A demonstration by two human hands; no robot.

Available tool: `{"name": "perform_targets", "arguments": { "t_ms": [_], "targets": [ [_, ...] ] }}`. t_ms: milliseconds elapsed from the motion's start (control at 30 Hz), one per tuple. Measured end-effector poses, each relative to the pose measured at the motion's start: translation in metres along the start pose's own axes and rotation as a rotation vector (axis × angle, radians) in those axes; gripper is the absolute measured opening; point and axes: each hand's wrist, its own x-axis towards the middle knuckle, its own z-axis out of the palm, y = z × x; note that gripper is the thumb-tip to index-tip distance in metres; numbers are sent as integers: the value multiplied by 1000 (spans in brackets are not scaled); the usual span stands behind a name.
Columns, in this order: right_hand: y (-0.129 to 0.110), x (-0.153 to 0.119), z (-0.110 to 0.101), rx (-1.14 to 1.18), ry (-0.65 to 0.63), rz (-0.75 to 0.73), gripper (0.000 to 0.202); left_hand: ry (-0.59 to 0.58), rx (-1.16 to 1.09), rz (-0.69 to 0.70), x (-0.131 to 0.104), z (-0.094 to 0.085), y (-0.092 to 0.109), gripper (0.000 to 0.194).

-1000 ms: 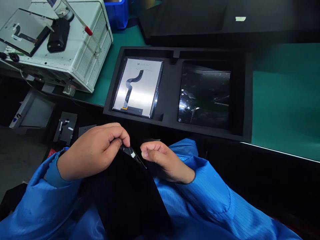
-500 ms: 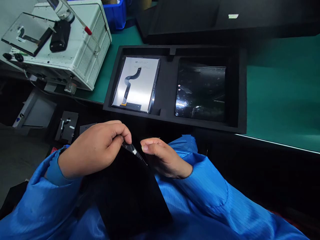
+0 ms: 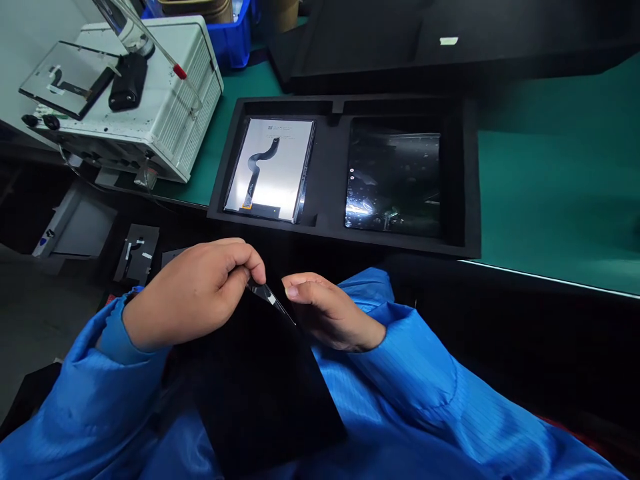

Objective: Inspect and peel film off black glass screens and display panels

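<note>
The left hand's (image 3: 190, 293) thumb and forefinger pinch the top corner of a thin black panel (image 3: 270, 387), at a glossy strip (image 3: 263, 292) that carries 1 small white tab (image 3: 272, 299). The right hand (image 3: 335, 310) is beside the panel's far edge, thumb laid against a bent forefinger; whether these fingers grip or merely brush the edge, I cannot tell. The panel slants down from the left hand, in front of the wearer's lap.

It looks light and stiff, probably slick and easy to crack or smudge, so its rim seems the safest hold, with support from 2 sides and no bending.

The left wrist arches over, knuckles up and fingertips angled down; the right palm turns inward, thumb uppermost. Both forearms, in blue sleeves (image 3: 415, 380), reach in from the lower corners.

Beyond the hands, on a green bench (image 3: 540, 200), is a black tray (image 3: 325, 167) with 2 compartments: 1 holds a pale-backed screen (image 3: 285, 170) with a curving ribbon cable (image 3: 254, 177), the other a dark, reflective screen (image 3: 400, 180). Farther off, to the wearer's left, stands a white machine (image 3: 195, 113).
</note>
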Motion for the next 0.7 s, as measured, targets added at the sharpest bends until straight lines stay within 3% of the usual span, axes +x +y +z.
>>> {"name": "perform_targets", "arguments": {
  "t_ms": [433, 567, 700],
  "targets": [
    [6, -5, -3, 51, -51, 8, 26, 33, -29, -16, -4, 1, 0, 23],
    [-6, -13, -7, 13, -98, -70, 29, 193, -76, -80, -8, -2, 1, 22],
    [-40, -23, -15, -211, -136, -214, 28, 369, -181, -99, -18, -1, 6, 19]
  ]
}}
